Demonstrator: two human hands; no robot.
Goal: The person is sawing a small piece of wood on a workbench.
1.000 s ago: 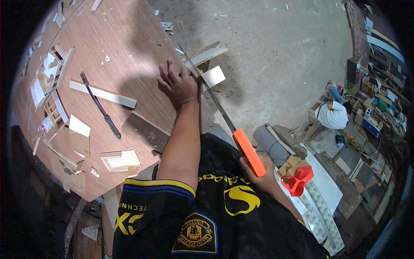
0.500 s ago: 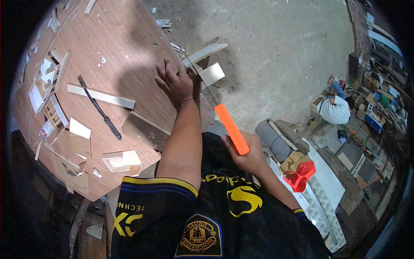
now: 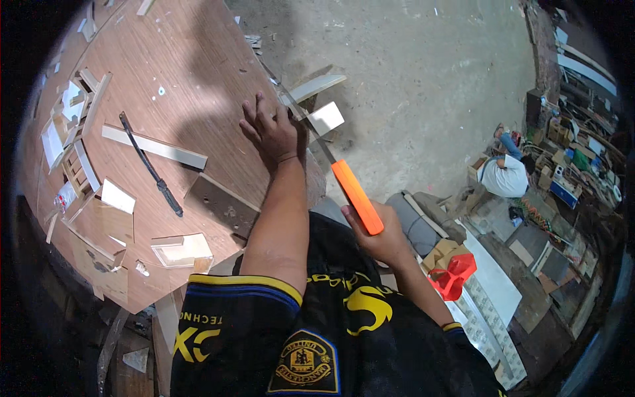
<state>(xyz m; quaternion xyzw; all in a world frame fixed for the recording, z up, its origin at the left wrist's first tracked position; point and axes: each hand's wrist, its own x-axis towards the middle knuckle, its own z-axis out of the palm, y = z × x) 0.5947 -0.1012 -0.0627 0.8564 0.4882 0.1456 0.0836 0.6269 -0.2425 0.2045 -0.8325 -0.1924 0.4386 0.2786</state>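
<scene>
Compared with a second ago, the saw (image 3: 357,198) is sitting farther forward, its orange handle closer to the table edge, and the right hand (image 3: 385,239) is moving with it. The blade is crossing the edge of the brown table (image 3: 218,59) beside a small pale block (image 3: 327,118) — its far end is blurring into the clutter there. The right hand is wrapping closed around the handle, most of its fingers hiding beneath. The left hand (image 3: 272,132) is resting at the edge, fingers loosely spread; whether it is pinning anything under the palm, I cannot tell. Farther left, a black rod (image 3: 149,159) is lying across a pale strip (image 3: 185,156). Far right, a person in a white shirt (image 3: 504,177) is bending over, hands hidden.
</scene>
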